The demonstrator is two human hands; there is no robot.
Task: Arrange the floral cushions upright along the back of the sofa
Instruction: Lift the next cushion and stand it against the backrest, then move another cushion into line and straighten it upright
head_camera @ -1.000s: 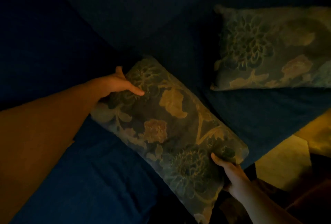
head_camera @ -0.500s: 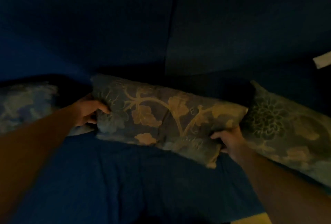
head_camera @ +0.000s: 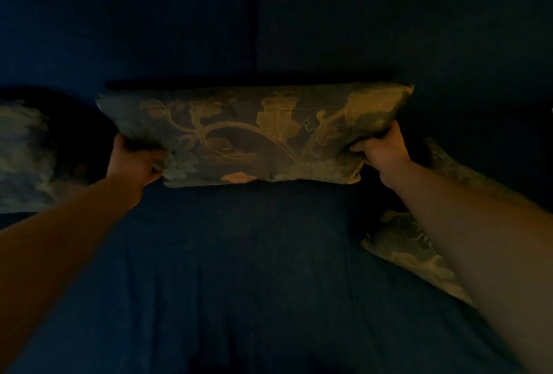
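Gripping each end of the middle cushion (head_camera: 254, 137), our left hand (head_camera: 134, 161) and right hand (head_camera: 383, 152) are closed on its lower corners, so we can stand it square against the sofa back (head_camera: 359, 29). Two more cushions flank it: left one (head_camera: 24, 158) upright, right one (head_camera: 413, 251) lying tilted.

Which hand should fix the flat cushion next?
Probably the right hand. The flat cushion lies on the seat just under the right forearm, while the left hand grips the far end of the middle cushion, beside another cushion.
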